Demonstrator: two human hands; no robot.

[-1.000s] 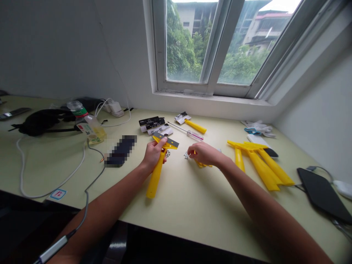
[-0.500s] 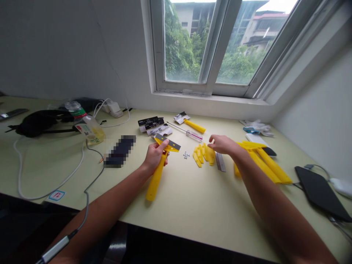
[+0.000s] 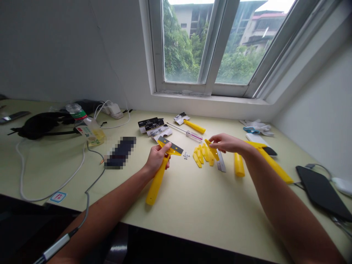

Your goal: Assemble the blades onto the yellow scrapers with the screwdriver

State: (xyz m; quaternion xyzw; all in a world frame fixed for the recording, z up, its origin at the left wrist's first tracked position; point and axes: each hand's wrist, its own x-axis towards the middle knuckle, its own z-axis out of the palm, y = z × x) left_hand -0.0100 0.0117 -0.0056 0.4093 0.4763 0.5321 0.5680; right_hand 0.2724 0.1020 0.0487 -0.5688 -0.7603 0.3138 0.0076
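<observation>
My left hand (image 3: 157, 158) is closed round the head of a yellow scraper (image 3: 156, 183), its thumb pressing a flat grey blade (image 3: 173, 145) against the yellow head. The handle points down toward the table's front edge. Between thumb and fingers, my right hand (image 3: 224, 142) pinches a yellow plastic plate (image 3: 211, 149), lifted off the table. Below it lie several more yellow plates (image 3: 200, 155) in a row. Loose grey blades (image 3: 221, 163) rest just right of them. A small cluster of screws (image 3: 186, 155) sits between my hands.
Behind my hands lie a screwdriver (image 3: 194, 136), a packaged yellow scraper (image 3: 194, 126) and black-and-white cards (image 3: 151, 126). More yellow scraper handles (image 3: 275, 167) are beside my right forearm, near a black phone (image 3: 321, 192). A bottle (image 3: 92, 130) and cables stand at left.
My right hand has raised one yellow plate from the row and tilted it. My left hand still holds the scraper and blade, shifted only slightly.
</observation>
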